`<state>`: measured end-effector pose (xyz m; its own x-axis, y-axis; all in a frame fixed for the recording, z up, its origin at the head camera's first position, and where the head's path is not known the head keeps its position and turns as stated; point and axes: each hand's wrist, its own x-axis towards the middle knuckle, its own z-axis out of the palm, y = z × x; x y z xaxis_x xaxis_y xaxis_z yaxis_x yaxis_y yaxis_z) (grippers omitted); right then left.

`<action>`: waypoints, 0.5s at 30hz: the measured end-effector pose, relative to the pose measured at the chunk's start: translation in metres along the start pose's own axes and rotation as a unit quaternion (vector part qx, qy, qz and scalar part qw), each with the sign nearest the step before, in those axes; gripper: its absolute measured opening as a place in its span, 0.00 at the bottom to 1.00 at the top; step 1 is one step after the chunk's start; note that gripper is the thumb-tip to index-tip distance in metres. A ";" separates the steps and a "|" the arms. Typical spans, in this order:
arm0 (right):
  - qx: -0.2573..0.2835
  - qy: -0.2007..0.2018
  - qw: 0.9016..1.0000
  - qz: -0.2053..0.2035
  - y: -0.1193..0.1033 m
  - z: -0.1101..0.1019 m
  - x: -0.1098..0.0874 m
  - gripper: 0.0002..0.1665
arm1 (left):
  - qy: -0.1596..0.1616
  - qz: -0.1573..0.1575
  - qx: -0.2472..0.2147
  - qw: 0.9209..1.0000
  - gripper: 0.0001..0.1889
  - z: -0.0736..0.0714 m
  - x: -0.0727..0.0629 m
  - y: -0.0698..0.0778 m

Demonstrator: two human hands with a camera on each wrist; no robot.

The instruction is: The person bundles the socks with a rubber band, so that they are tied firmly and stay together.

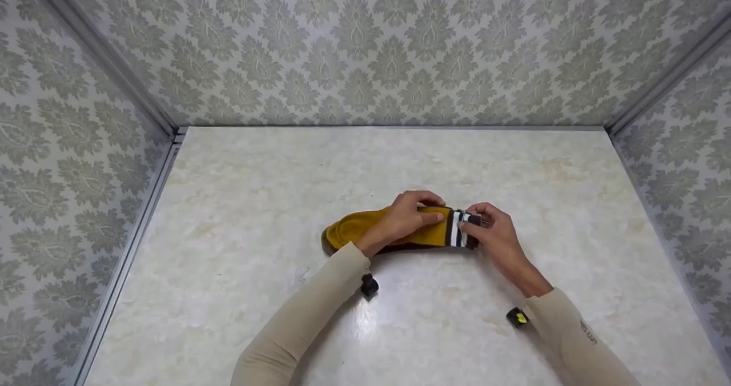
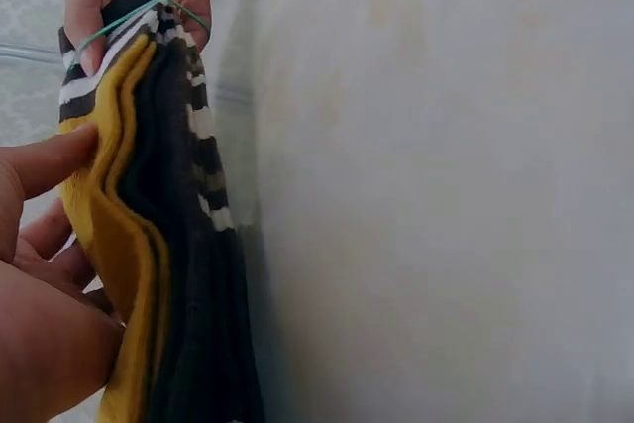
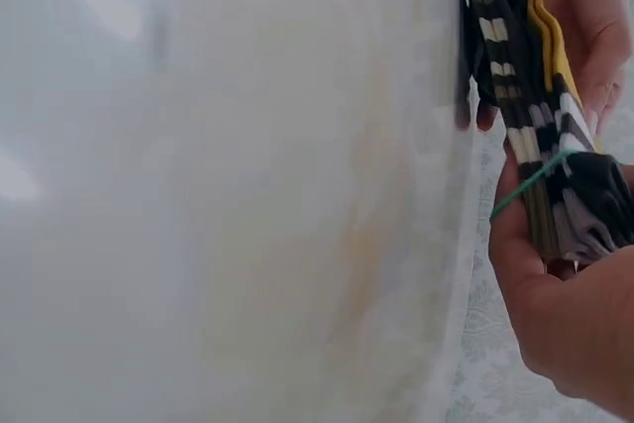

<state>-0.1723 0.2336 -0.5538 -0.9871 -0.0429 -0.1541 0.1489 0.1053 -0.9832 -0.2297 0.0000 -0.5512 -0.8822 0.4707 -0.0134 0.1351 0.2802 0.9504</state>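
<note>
A stack of folded socks (image 1: pixel 354 226), mustard yellow on top with dark ones beneath, is held over the table with its striped black-and-white cuffs to the right. My left hand (image 1: pixel 405 217) grips the stack midway, its thumb on the yellow sock and fingers on the far side. At the cuff end, my right hand (image 1: pixel 499 237) holds the bunched cuffs between thumb and fingers. A thin green rubber band (image 3: pixel 532 183) crosses the cuffs by the right fingers. In the left wrist view the layered sock edges (image 2: pixel 149 245) show side-on.
The pale marble-patterned tabletop (image 1: pixel 257 175) stretches around the hands. Patterned wallpapered panels (image 1: pixel 365 49) enclose the back and both sides. A small black camera (image 1: pixel 369 286) sits at the left wrist, another black device (image 1: pixel 517 317) at the right wrist.
</note>
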 end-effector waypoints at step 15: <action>-0.117 0.011 0.991 -0.071 -0.011 0.002 -0.004 0.17 | 0.028 0.060 0.094 0.993 0.05 0.011 -0.001 0.031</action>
<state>-0.1696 0.2304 -0.5422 -0.9985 -0.0529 -0.0119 -0.0060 0.3265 -0.9452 -0.2199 0.0180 -0.5251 -0.8771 0.4652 0.1195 0.3189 0.3782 0.8690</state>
